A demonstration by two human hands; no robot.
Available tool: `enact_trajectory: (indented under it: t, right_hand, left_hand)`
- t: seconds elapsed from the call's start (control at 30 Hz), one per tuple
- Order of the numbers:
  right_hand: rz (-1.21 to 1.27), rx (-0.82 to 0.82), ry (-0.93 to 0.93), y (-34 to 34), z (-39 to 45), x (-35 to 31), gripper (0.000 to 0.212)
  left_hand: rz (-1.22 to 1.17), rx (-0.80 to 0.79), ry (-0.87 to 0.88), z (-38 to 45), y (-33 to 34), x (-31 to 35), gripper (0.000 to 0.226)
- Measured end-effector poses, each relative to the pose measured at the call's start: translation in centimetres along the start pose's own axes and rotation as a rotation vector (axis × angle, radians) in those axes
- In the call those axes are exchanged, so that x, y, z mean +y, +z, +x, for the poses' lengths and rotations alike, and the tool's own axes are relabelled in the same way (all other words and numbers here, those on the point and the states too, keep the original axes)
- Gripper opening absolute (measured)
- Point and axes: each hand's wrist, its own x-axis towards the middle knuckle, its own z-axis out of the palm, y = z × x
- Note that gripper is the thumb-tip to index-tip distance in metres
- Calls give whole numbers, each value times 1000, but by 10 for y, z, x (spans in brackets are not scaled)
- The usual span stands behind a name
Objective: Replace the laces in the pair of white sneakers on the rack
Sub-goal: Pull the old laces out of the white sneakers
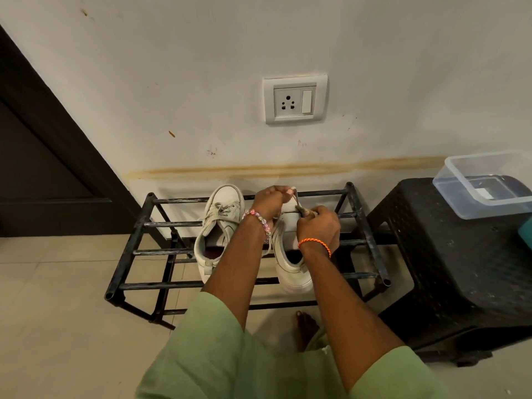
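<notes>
Two white sneakers stand side by side on a black metal rack (135, 240), toes toward the wall. The left sneaker (214, 234) keeps its laces, loosely tied. The right sneaker (290, 269) is partly hidden by my hands. My left hand (272, 201) reaches over its toe end and pinches a lace end between fingertips. My right hand (318, 226) grips a greyish lace (302, 210) above the tongue. A bead bracelet is on my left wrist, an orange thread on my right.
A black plastic stool (460, 269) stands right of the rack, carrying a clear plastic container (486, 182). A wall socket (295, 99) sits above the rack. A dark door frame (57, 145) is at left. My bare foot (305, 329) rests on the tiled floor.
</notes>
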Motion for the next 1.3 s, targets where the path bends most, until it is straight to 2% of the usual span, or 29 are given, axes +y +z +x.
enact_trajectory:
  t: [0.13,0.23,0.3,0.37,0.53,0.7,0.83,0.9,0.97,1.1,1.2,1.3]
  right_hand:
    - [3,-2,5,0,-1,-1,17]
    - [-7,-10,1,-2,0,-1,19]
    - [-2,-18,2,-1,0,-1,20]
    - [14,-18,3,0,-1,-2,20]
    - [38,-22,2,0,-1,-1,20]
    - [53,-12,-1,-1,-2,-1,20]
    - [78,-11,8,-1,-1,-1,21]
    - [74,-8,17,-1,0,-2,20]
    - [67,-7,20,-1,0,-3,20]
    - [85,-6,14,0,1,-2,19]
    - [90,-4,22,0,0,-2,19]
    - [89,-5,22,-1,1,-2,20]
  left_hand:
    - [-138,97,-14,7,3,2,23]
    - [212,233,65,12,11,-6,24]
    - [484,214,35,10,15,-16,22]
    - [740,179,37,9,17,-23,11]
    - [875,230,108,17,23,-27,18]
    - [869,165,40,15,17,-26,24]
    - [871,3,-46,9,5,-22,19]
    - [930,-42,0,-1,2,-5,11]
    - [954,-25,60,-12,-4,13,15]
    - [856,-22,59,-29,-15,35,38]
    - [669,71,67,-39,-17,41,22]
    - [378,189,57,-43,-17,36,24]
